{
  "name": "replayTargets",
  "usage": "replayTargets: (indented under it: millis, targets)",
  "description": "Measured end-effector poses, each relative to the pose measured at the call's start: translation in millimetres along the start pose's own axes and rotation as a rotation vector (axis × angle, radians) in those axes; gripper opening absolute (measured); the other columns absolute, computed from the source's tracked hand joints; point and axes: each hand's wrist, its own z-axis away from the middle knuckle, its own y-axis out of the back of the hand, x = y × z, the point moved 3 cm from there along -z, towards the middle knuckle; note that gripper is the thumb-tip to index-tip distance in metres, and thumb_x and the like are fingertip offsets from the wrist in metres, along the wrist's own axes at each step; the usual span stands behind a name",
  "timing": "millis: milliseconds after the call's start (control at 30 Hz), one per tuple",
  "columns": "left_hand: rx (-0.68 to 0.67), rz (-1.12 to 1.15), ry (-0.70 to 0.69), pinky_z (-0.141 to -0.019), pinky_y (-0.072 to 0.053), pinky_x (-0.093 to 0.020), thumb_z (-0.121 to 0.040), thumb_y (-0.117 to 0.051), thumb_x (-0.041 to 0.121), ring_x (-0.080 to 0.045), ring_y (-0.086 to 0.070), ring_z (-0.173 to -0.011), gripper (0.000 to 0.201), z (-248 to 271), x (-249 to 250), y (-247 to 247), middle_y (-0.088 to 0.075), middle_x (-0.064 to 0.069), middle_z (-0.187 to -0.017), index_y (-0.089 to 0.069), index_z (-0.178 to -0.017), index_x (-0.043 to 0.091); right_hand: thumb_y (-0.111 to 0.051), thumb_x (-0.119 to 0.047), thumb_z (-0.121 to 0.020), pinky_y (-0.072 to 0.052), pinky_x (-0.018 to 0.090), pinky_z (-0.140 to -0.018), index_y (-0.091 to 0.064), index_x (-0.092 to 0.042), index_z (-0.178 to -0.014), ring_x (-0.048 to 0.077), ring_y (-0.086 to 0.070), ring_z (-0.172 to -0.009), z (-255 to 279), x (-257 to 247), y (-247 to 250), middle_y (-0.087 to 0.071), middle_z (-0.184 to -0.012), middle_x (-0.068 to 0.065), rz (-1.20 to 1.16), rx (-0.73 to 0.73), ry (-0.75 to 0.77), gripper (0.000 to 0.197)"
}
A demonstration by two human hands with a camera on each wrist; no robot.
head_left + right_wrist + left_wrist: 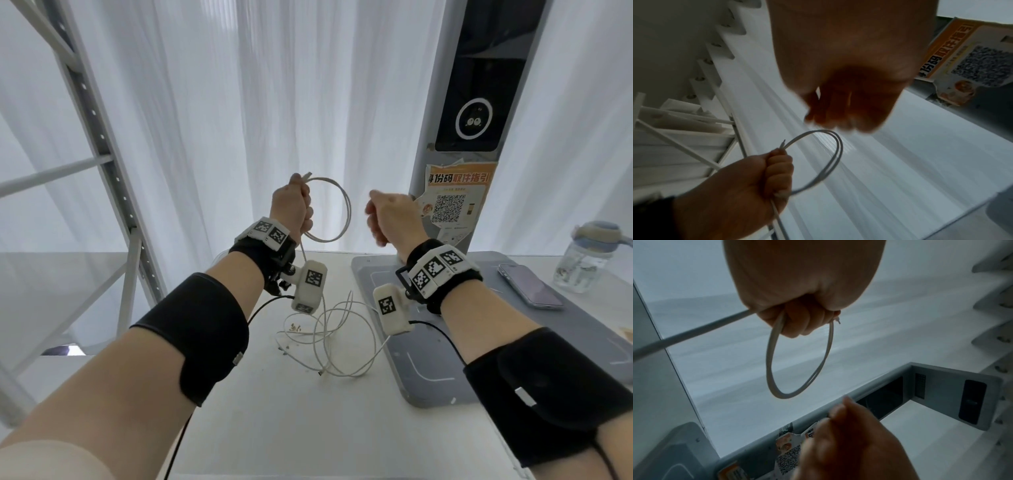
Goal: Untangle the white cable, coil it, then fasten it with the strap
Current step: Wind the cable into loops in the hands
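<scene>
My left hand [294, 209] is raised above the white table [274, 411] and grips a small coil of the white cable [325, 179] in its fist. The coil has about two turns, and a connector end [307, 175] sticks out above the thumb. From the fist the cable drops to a loose tangle [337, 375] on the table. My right hand [390, 217] hovers just right of the coil with loosely curled fingers, holding nothing. The left wrist view shows the fist [797, 321] around the coil [777, 393]. In the right wrist view the right hand [849, 105] is blurred above the coil [838, 154].
A grey pad [428, 370] lies on the table's right half, with a phone [529, 286] on it and a water bottle [589, 260] behind. A grey pillar with a QR poster [455, 202] stands at the back. A metal shelf frame [102, 154] rises on the left.
</scene>
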Motion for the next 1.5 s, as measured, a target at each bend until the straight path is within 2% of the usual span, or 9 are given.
replayTargets:
  millis: [133, 300, 433, 533, 633, 800, 967, 1300, 1500]
  targets:
    - [0.014, 0.091, 0.006, -0.036, -0.015, -0.019, -0.106, -0.037, 0.033, -0.009, -0.018, -0.036, 0.041, 1.3, 1.7, -3.8, -0.029, 0.010, -0.048, -0.040, -0.067, 0.021, -0.061, -0.032, -0.101, -0.058, 0.030, -0.061, -0.074, -0.007, -0.096, 0.019, -0.069, -0.067, 14.3, 7.0, -25.5, -0.077, -0.086, 0.006, 0.255, -0.452, -0.061, 0.029]
    - [-0.015, 0.207, 0.017, -0.034, -0.016, -0.019, -0.107, -0.037, 0.037, -0.009, -0.018, -0.036, 0.043, 5.0, 5.8, -12.9, -0.028, 0.009, -0.049, -0.040, -0.066, 0.021, -0.064, -0.035, -0.098, -0.059, 0.034, -0.089, -0.071, -0.026, -0.121, 0.016, -0.067, -0.108, 20.2, 18.1, -51.1, -0.072, -0.116, -0.005, 0.448, -0.673, -0.038, 0.026]
    - [-0.030, 0.184, 0.018, -0.035, -0.015, -0.019, -0.107, -0.037, 0.037, -0.009, -0.017, -0.036, 0.043, 4.4, 8.9, -12.0, -0.028, 0.009, -0.048, -0.040, -0.067, 0.021, -0.060, -0.031, -0.102, -0.054, 0.041, -0.102, -0.072, -0.013, -0.111, 0.011, -0.071, -0.092, 20.7, 22.3, -53.2, -0.076, -0.105, 0.005, 0.370, -0.667, -0.036, 0.024]
    - [-0.060, 0.147, 0.027, -0.034, -0.013, -0.018, -0.107, -0.034, 0.032, -0.008, -0.015, -0.036, 0.042, 2.9, 9.7, -5.9, -0.026, 0.009, -0.048, -0.038, -0.066, 0.021, -0.061, -0.032, -0.102, -0.059, 0.046, -0.095, -0.070, -0.004, -0.100, 0.020, -0.069, -0.068, 19.0, 27.7, -45.3, -0.070, -0.075, 0.010, 0.219, -0.664, -0.100, 0.029]
    - [-0.080, 0.099, 0.033, -0.034, -0.014, -0.019, -0.107, -0.034, 0.033, -0.009, -0.015, -0.039, 0.042, 1.7, 9.0, 0.2, -0.025, 0.009, -0.050, -0.039, -0.067, 0.022, -0.064, -0.036, -0.100, -0.063, 0.041, -0.077, -0.069, -0.008, -0.094, 0.013, -0.048, -0.050, 13.9, 35.5, -34.1, -0.050, -0.058, -0.002, 0.243, -0.609, -0.119, 0.029]
    - [-0.124, -0.022, 0.015, -0.037, -0.014, -0.020, -0.107, -0.036, 0.040, -0.009, -0.017, -0.040, 0.043, 0.1, 6.3, 5.7, -0.027, 0.009, -0.051, -0.042, -0.069, 0.021, -0.065, -0.038, -0.098, -0.040, 0.028, -0.051, -0.066, -0.009, -0.089, 0.012, -0.032, -0.046, 10.6, 47.8, -19.7, -0.038, -0.054, -0.004, 0.225, -0.523, -0.193, 0.030]
    - [-0.162, -0.121, 0.014, -0.039, -0.016, -0.021, -0.106, -0.039, 0.041, -0.009, -0.020, -0.039, 0.042, -0.8, 1.9, 10.3, -0.027, 0.009, -0.051, -0.043, -0.069, 0.021, -0.065, -0.034, -0.099, -0.025, 0.025, -0.049, -0.064, -0.010, -0.089, 0.013, -0.023, -0.047, 6.0, 53.9, -12.3, -0.034, -0.054, -0.004, 0.177, -0.460, -0.304, 0.026]
    - [-0.320, -0.311, 0.063, -0.037, -0.015, -0.019, -0.107, -0.038, 0.042, -0.008, -0.018, -0.040, 0.044, 2.6, -8.6, 6.4, -0.027, 0.010, -0.051, -0.040, -0.068, 0.021, -0.061, -0.034, -0.096, -0.021, 0.022, -0.047, -0.046, -0.022, -0.067, 0.012, -0.022, -0.043, 5.8, 57.0, -8.0, -0.029, -0.053, -0.006, 0.127, -0.434, -0.538, 0.035]
    - [-0.341, -0.428, 0.050, -0.041, -0.013, -0.021, -0.106, -0.040, 0.042, -0.009, -0.019, -0.042, 0.044, 3.8, -14.1, 6.2, -0.026, 0.009, -0.053, -0.040, -0.066, 0.021, -0.056, -0.024, -0.099, -0.021, 0.019, -0.039, -0.061, -0.017, -0.101, 0.009, -0.024, -0.044, 9.6, 57.6, 0.3, -0.037, -0.055, -0.006, 0.108, -0.372, -0.588, 0.009]
